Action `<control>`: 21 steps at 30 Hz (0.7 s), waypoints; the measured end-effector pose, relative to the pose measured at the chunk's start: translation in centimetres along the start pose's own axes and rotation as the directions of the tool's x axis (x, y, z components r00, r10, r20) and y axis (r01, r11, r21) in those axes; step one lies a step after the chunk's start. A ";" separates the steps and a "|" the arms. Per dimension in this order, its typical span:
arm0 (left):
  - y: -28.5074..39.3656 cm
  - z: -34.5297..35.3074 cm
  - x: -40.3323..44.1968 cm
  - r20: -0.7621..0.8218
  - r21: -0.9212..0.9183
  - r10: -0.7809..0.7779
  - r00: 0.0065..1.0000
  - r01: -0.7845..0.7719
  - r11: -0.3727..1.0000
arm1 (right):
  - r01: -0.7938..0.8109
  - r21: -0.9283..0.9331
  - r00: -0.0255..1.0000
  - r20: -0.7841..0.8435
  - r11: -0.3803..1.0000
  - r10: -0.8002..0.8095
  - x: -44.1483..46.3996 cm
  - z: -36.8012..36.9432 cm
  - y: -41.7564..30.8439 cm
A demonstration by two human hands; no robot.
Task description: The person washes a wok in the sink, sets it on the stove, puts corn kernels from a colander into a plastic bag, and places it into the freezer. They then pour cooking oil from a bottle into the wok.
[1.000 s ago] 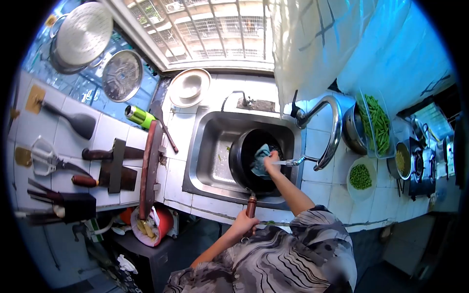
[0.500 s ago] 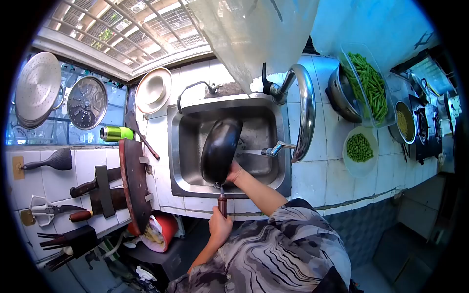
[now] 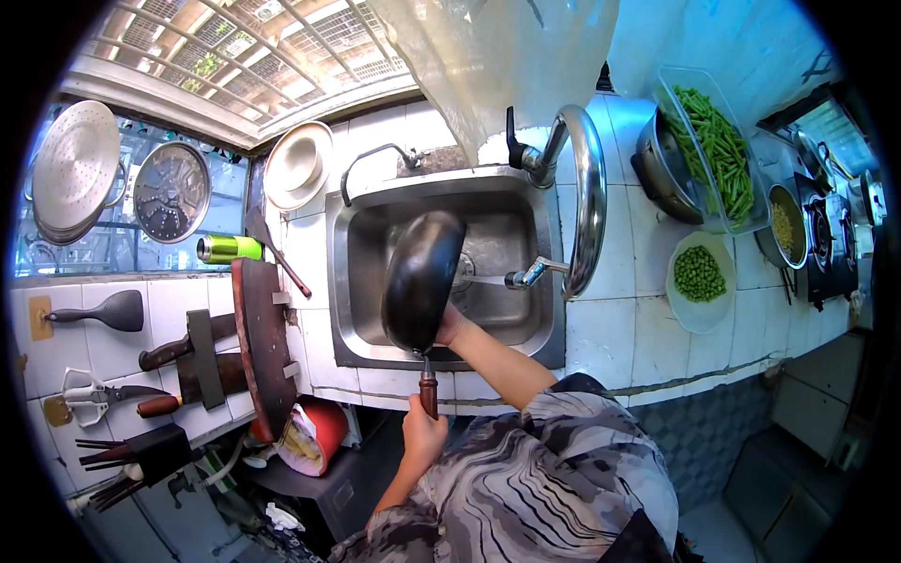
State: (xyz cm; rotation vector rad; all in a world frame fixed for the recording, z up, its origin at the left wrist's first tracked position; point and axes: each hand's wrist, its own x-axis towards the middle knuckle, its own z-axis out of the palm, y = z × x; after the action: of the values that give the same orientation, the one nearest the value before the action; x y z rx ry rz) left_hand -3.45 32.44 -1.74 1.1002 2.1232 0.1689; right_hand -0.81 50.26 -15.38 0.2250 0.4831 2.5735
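Observation:
A dark frying pan (image 3: 420, 281) is tipped on its side over the sink (image 3: 349, 324), its rounded underside facing left. My left hand (image 3: 424, 432) is closed around its brown handle (image 3: 429, 389) near the sink's front edge. Against the pan's right side is my right hand (image 3: 453, 327). Its fingers are hidden behind the pan, so whether they hold anything does not show. Right of the pan, a pale stream of water runs from the faucet's nozzle (image 3: 526, 276) toward the drain.
The chrome faucet (image 3: 589, 188) arches over the sink's right edge. On the right counter are a plastic box of green beans (image 3: 718, 159), a bowl of peas (image 3: 699, 275), pots and a stove (image 3: 818, 235). To the left are stacked bowls (image 3: 298, 167), a cutting board (image 3: 263, 347) and hanging knives.
The pan has shifted slightly left and turned a little more upright on its edge. Both hands keep their places on it, and the whole view has moved slightly.

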 end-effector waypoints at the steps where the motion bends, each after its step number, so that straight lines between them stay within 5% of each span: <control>1: -0.4 0.3 0.2 0.000 -0.005 0.002 1.000 -0.002 1.000 | 0.000 -0.004 1.000 -0.002 1.000 0.000 -0.2 -0.1 -0.5; 4: -1.6 1.2 0.9 0.001 -0.121 0.178 0.984 -0.177 0.977 | -0.124 -0.076 0.969 -0.226 0.989 0.104 -1.0 0.2 -2.0; 6: -0.1 0.8 1.4 0.322 -0.487 -0.008 0.947 0.173 0.856 | -0.276 -0.443 0.868 -0.496 0.853 0.024 -1.2 -3.3 -3.8; 7: 1.0 0.5 1.3 0.385 -0.581 -0.009 0.923 0.250 0.774 | -0.442 -0.695 0.875 -0.474 0.567 0.102 -1.5 -5.2 -5.0; 8: 1.1 0.6 1.5 0.386 -0.586 -0.003 0.922 0.248 0.771 | -0.633 -0.774 0.773 -0.631 0.005 0.066 -2.7 -3.3 -5.5; 9: 1.2 0.7 1.8 0.458 -0.616 0.000 0.889 0.318 0.721 | -0.606 -0.747 0.764 -0.642 -0.273 0.065 -4.3 -1.5 -5.8; 11: 1.3 0.9 2.1 0.526 -0.638 0.012 0.850 0.386 0.666 | -0.448 -0.521 0.698 -0.712 -0.727 0.081 -6.5 -2.6 -7.9; 13: 1.4 0.9 2.4 0.597 -0.722 0.055 0.800 0.506 0.471 | -0.192 -0.145 0.663 -0.748 -0.971 -0.019 -7.2 -7.3 -12.2; 15: 1.4 0.6 2.5 0.640 -0.716 0.083 0.764 0.554 0.425 | -0.298 0.202 0.748 -0.558 -0.933 -0.360 -7.1 -7.6 -13.5; 16: 1.5 0.2 2.7 0.675 -0.706 0.112 0.730 0.595 0.384 | -0.528 0.188 0.740 -0.376 -0.828 -0.558 -6.3 -5.9 -13.2; 17: 1.7 -0.2 2.7 0.669 -0.710 0.107 0.735 0.590 0.385 | -0.714 0.078 0.679 -0.167 -0.696 -0.715 -5.3 -3.6 -12.7; 19: 2.2 -0.7 2.6 0.708 -0.672 0.109 0.698 0.617 0.410 | -0.815 -0.273 0.526 0.019 -0.511 -0.850 -2.3 -4.7 -13.0; 20: 2.1 -0.8 2.7 0.704 -0.673 0.100 0.703 0.615 0.411 | -0.772 -0.492 0.425 0.070 -0.402 -0.902 -0.5 -5.1 -12.8; 21: 2.1 -0.9 2.8 0.722 -0.656 0.099 0.684 0.633 0.412 | -0.559 -0.795 0.364 0.018 -0.234 -0.931 1.6 -5.2 -12.7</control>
State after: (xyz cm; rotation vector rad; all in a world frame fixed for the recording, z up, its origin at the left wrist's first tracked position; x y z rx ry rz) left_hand -3.74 36.09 -1.72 0.0371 1.1561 0.5514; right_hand 2.24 59.77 -24.89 -1.7975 -1.2955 1.1926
